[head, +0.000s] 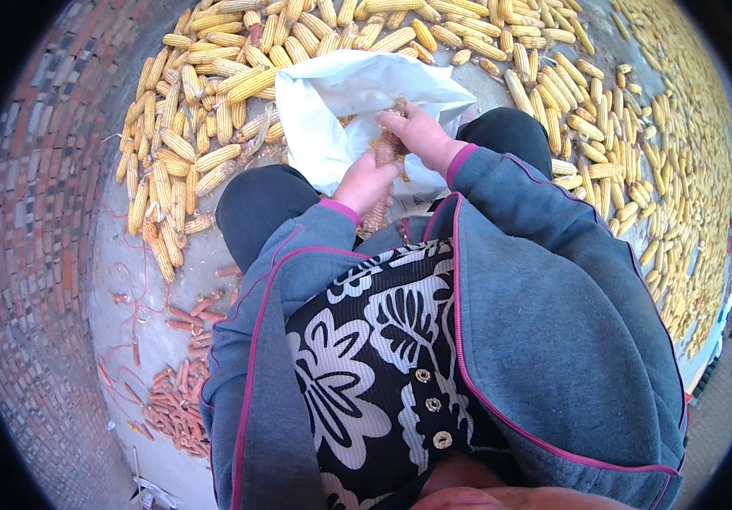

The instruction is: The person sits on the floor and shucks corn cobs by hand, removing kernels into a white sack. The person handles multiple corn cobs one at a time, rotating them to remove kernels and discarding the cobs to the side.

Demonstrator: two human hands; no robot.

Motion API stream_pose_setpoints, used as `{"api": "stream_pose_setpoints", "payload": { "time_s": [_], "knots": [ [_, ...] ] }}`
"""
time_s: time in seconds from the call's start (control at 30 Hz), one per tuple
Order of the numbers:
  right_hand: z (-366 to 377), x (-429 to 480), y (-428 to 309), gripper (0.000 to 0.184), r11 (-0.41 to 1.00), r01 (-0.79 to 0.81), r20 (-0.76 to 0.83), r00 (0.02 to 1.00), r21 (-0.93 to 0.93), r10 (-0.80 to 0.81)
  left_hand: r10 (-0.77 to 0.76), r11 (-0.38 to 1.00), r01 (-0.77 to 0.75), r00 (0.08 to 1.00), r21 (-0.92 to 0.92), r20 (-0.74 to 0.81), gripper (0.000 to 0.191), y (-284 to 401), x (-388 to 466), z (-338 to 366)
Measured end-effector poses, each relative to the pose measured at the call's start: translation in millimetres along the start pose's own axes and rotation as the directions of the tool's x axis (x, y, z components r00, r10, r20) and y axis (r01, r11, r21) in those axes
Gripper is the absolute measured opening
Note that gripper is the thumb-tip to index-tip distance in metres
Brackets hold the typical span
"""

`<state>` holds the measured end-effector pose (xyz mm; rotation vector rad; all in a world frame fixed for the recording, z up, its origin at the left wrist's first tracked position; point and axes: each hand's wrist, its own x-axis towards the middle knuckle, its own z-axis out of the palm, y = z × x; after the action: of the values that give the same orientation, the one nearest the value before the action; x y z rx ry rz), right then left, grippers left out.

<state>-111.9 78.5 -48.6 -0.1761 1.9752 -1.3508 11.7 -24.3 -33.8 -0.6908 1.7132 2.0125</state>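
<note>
My right hand (422, 132) is closed around a reddish corncob (389, 148) that looks mostly stripped of kernels. Just below it, my left hand (369, 180) grips a cob too, whose lower end (374, 218) sticks out under the fingers. Whether this is one long cob or two meeting between my hands, I cannot tell. Both hands are over the mouth of an opened white sack (324, 150), between my knees. Some yellow kernels show inside the sack, partly hidden by its folds and my hands.
Yellow ears of corn (178, 143) lie heaped ahead and to the left. More ears (602, 127) spread widely to the right. Stripped red cobs (178, 401) are piled at my left, near a thin red string (143, 280). A brick surface (41, 223) borders the concrete (108, 248).
</note>
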Motion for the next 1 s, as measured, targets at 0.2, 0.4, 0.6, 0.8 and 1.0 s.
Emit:
{"api": "stream_pose_setpoints", "payload": {
  "time_s": [0.2,0.4,0.6,0.8,1.0],
  "knots": [
    [3.3,-1.2,-14.8,0.052,0.999,-0.042,-0.012,0.999,0.018,0.042,0.022,0.999,-0.022,1.000,-0.036,0.013,0.033,5.5,2.9,-0.8],
    [7.5,5.4,-12.1,0.051,0.994,-0.032,0.004,0.999,0.106,0.032,0.035,0.999,-0.036,0.999,-0.030,-0.019,0.033,9.2,3.4,-1.7],
    [10.0,6.2,-11.9,0.050,0.986,-0.055,-0.002,0.998,0.156,0.056,0.020,1.000,-0.019,0.999,0.013,-0.035,0.033,12.5,2.2,-1.6],
    [9.2,2.3,-15.2,0.050,0.982,-0.074,0.000,0.997,0.173,0.075,0.041,0.999,-0.041,0.999,-0.001,-0.012,0.034,12.3,2.7,-1.5],
    [9.5,3.7,-13.4,0.051,0.982,-0.072,0.000,0.997,0.175,0.073,0.016,1.000,-0.016,1.000,-0.013,0.013,0.037,12.1,2.3,-3.3]
  ]
}}
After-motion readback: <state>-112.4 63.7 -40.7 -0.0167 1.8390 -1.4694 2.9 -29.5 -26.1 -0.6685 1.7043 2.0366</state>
